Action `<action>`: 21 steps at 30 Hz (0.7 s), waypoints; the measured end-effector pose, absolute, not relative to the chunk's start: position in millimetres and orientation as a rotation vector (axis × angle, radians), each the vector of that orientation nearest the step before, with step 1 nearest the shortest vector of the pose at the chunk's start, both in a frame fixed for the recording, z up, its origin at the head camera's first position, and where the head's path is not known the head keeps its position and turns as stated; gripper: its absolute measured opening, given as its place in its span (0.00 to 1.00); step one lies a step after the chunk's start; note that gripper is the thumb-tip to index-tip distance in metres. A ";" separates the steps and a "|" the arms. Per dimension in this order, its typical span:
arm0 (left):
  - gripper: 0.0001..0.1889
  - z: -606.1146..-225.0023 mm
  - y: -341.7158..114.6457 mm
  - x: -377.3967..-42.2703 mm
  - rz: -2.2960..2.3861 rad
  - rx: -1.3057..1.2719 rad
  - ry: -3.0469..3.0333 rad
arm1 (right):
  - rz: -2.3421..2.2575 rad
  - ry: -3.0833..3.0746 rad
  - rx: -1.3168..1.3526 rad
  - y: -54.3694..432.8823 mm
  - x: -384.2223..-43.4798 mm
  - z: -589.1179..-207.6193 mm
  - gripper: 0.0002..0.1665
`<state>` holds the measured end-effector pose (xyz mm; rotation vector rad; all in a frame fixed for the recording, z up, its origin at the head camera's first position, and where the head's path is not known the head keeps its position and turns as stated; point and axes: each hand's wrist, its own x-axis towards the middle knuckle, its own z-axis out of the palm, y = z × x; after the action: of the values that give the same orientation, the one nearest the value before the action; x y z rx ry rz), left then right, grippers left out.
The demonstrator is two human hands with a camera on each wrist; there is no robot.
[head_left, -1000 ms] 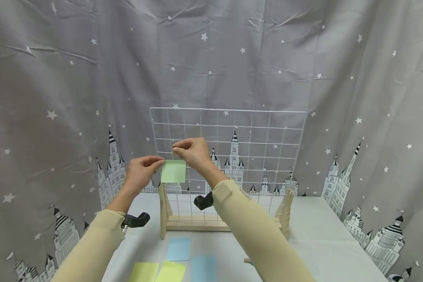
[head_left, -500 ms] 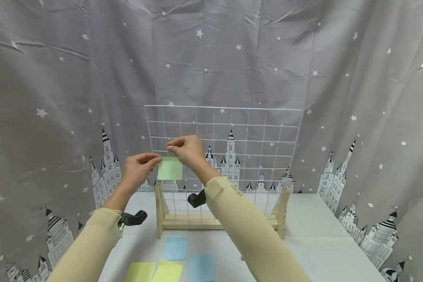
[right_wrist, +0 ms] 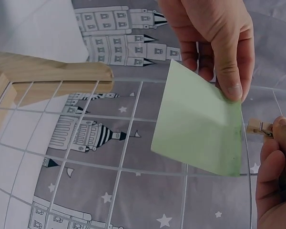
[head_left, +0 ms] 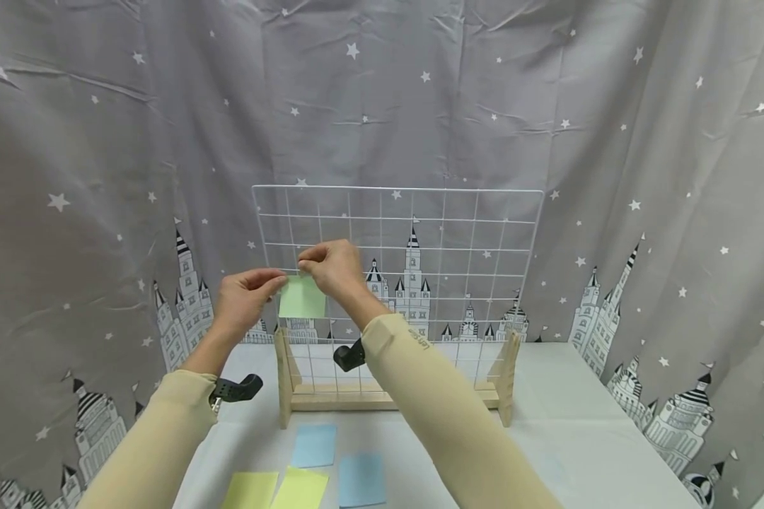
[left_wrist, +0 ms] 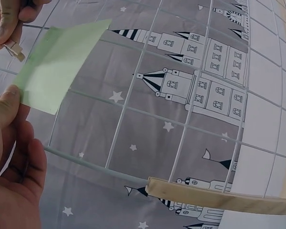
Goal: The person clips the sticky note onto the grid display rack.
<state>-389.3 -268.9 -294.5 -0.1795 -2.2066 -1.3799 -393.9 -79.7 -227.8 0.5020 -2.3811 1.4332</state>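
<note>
The back of the wooden clip point(right_wrist: 254, 126) is hidden by the fingertips of the right hand point(head_left: 337, 268), by which it is pinched, and in the head view the clip is too small to be made out clearly. Whether the note is touched by its tip cannot be told. The green note point(head_left: 302, 298) is held in front of the left part of the wire grid point(head_left: 397, 188), its upper left corner pinched between the thumb and fingers of the left hand point(head_left: 238, 300). Its face is turned toward the person, with its edges nearly level and upright (no long axis can be picked out, the sheet being roughly square). The clip is pointed down at the note's upper edge, its long axis set across that edge. Part of the wooden stand point(head_left: 340, 401) is covered by the right sleeve point(head_left: 446, 403). On the white table point(head_left: 566, 424), two blue notes point(head_left: 315, 445) are laid before the stand, and two yellow notes point(head_left: 252, 488) beside them are cut off by the frame's lower edge.
</note>
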 end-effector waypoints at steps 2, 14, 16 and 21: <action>0.22 -294.8 -269.2 -389.6 -1.382 -0.176 -2.202 | 1.424 -2.382 0.496 -81.4 -393.9 -228.2 0.04; 0.23 -290.9 -269.8 -391.3 -1.399 -0.173 -2.166 | 1.423 -2.329 0.421 -91.1 -392.6 -227.6 0.05; 0.23 -290.7 -269.6 -391.4 -1.391 -0.167 -2.167 | 1.401 -2.318 0.424 -91.2 -393.2 -228.1 0.05; 0.22 -292.0 -268.3 -392.3 -1.379 -0.160 -2.172 | 1.356 -2.331 0.421 -90.6 -393.7 -230.5 0.06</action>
<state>-392.3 -268.3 -292.0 -0.1602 -2.1715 -1.3785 -393.7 -90.6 -230.5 0.4213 -2.3307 1.3558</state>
